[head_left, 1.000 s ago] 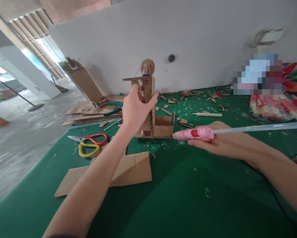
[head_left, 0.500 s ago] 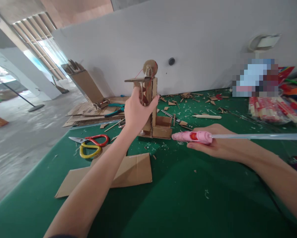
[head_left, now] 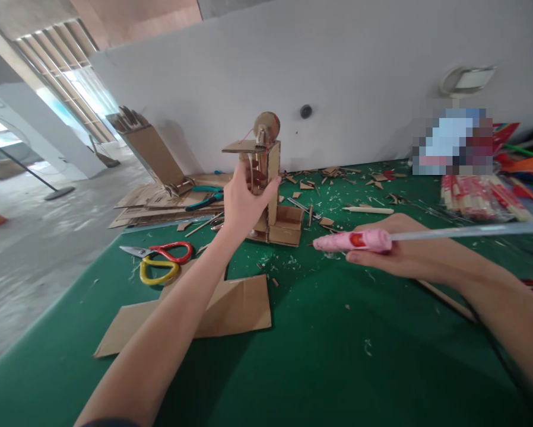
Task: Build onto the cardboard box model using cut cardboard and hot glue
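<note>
My left hand [head_left: 246,198] grips the upright body of a small cardboard model [head_left: 274,163], its thumb on the right side and fingers partly hidden behind. The model has a round cardboard disc on top, a flat flap to the left, a red string and a low open box at its foot. In my right hand [head_left: 395,246] is a pink hot glue gun [head_left: 353,240], with a long clear glue stick [head_left: 466,231] running out of its back end. The gun's nozzle points left, just right of the low box and apart from it.
Scissors [head_left: 159,261] with red and yellow handles and cut cardboard [head_left: 240,305] lie at front left. Teal-handled pliers [head_left: 204,197] rest by stacked cardboard [head_left: 142,201] and a tall cardboard holder [head_left: 153,154]. Scraps litter the green table [head_left: 320,356]; packaged sticks [head_left: 466,196] are at right.
The glue gun has shifted slightly right, away from the low box, and its back end has tipped up a little. My left hand keeps its hold on the model.
</note>
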The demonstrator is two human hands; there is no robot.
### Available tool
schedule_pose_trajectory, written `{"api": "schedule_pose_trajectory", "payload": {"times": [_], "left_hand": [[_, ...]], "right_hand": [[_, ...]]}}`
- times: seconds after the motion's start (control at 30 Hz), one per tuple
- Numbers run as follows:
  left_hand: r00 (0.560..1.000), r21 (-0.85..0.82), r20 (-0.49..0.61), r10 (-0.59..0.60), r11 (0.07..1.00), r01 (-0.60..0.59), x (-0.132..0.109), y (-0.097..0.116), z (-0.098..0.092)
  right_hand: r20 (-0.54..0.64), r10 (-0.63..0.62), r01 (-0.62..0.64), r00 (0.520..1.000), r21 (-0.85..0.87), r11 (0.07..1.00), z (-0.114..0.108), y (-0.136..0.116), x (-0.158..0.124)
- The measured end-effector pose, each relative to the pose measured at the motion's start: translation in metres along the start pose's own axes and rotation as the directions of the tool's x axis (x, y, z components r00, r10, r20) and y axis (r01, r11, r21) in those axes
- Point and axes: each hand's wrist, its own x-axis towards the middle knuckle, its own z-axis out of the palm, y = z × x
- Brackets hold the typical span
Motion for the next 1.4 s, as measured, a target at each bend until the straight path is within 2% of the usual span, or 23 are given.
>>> {"api": "schedule_pose_trajectory", "payload": {"times": [0.07,0.13,0.23,0.3,0.37,0.5,0.63,0.7,0.83,0.9,0.97,1.1,1.2,1.27,1.33,1.37,1.4], "left_hand": [[1.0,-0.02,0.006,0.018,1.0,-0.018,0.0,-0.006,0.0],[0.999,-0.037,0.014,0.046,0.998,-0.045,0.0,-0.012,-0.001],[0.993,-0.128,0.037,0.108,0.987,-0.102,0.001,-0.02,-0.002],[0.987,-0.238,0.077,0.14,0.964,-0.118,0.003,-0.024,-0.003],[0.977,-0.36,0.138,0.16,0.927,-0.101,0.006,-0.028,-0.003],[0.951,-0.532,0.272,0.149,0.847,0.02,0.013,-0.041,-0.007],[0.922,-0.561,0.387,0.03,0.801,0.209,0.02,-0.058,-0.016],[0.903,-0.538,0.427,-0.043,0.791,0.292,0.022,-0.061,-0.021],[0.862,-0.505,0.502,-0.069,0.786,0.357,0.025,-0.053,-0.034],[0.849,-0.465,0.526,-0.044,0.821,0.331,0.026,-0.048,-0.04],[0.823,-0.389,0.567,-0.014,0.877,0.283,0.026,-0.044,-0.044],[0.732,-0.194,0.681,0.018,0.968,0.157,0.02,-0.042,-0.047],[0.724,-0.028,0.689,-0.024,0.998,0.059,0.015,-0.041,-0.049],[0.745,0.176,0.662,-0.085,0.983,-0.044,0.014,-0.035,-0.055],[0.742,0.418,0.647,-0.175,0.895,-0.153,0.012,-0.022,-0.065],[0.726,0.518,0.649,-0.227,0.831,-0.204,0.01,-0.012,-0.071],[0.667,0.555,0.696,-0.264,0.788,-0.267,0.007,-0.002,-0.076]], "right_hand": [[0.038,-0.023,0.021,0.999,0.044,0.999,-0.008,0.001,-0.002],[-0.023,0.012,-0.012,1.0,0.01,1.0,-0.013,0.006,-0.002],[-0.187,0.167,-0.193,0.968,-0.132,0.972,-0.013,0.018,0.001],[-0.284,0.267,-0.32,0.921,-0.16,0.934,-0.007,0.028,0.005],[-0.322,0.336,-0.399,0.885,-0.152,0.904,0.004,0.037,0.011],[-0.393,0.4,-0.486,0.828,-0.149,0.861,0.023,0.056,0.018],[-0.383,0.262,-0.368,0.886,-0.236,0.899,0.03,0.071,0.02],[-0.367,0.231,-0.34,0.901,-0.265,0.902,0.031,0.075,0.02],[-0.392,0.331,-0.444,0.858,-0.241,0.863,0.032,0.077,0.023],[-0.401,0.39,-0.5,0.829,-0.218,0.838,0.032,0.077,0.024],[-0.393,0.413,-0.513,0.822,-0.194,0.836,0.032,0.078,0.025],[-0.326,0.435,-0.512,0.839,-0.205,0.834,0.03,0.08,0.026],[-0.295,0.403,-0.468,0.866,-0.199,0.861,0.03,0.08,0.027],[-0.279,0.396,-0.456,0.875,-0.197,0.868,0.028,0.08,0.026],[-0.26,0.426,-0.482,0.867,-0.22,0.848,0.026,0.081,0.026],[-0.248,0.452,-0.506,0.857,-0.237,0.829,0.024,0.081,0.025],[-0.235,0.479,-0.529,0.846,-0.253,0.81,0.022,0.081,0.025]]}}
